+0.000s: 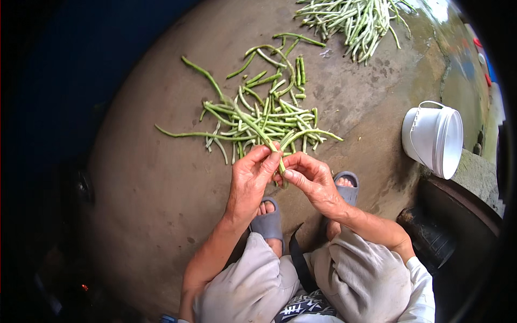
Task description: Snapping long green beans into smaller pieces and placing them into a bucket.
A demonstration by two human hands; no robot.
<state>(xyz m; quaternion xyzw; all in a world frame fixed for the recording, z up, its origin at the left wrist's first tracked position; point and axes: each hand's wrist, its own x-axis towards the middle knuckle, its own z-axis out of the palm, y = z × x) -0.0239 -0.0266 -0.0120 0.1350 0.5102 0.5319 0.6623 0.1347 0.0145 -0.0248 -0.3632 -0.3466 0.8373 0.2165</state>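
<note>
Between my two hands is a long green yard-long bean [254,126], its far part reaching out over the pile and its near end pointing toward me. My left hand [255,169] pinches it with thumb and fingertips. Just right of that, my right hand [309,177] grips the bean close to its near end, with the thumb on top. Beneath and beyond the hands lies a loose pile of bean pieces [278,121] on the concrete floor [169,169], short lengths mixed with some long pods. My right-hand fingers partly hide the bean's near end.
A large heap of whole pale green beans [359,24] lies farther off at the top right. To the right, a white plastic bucket [424,139] with a handle lies tilted, its mouth facing right. A dark curved rim [460,198] is below it. My feet wear grey slide sandals [268,220].
</note>
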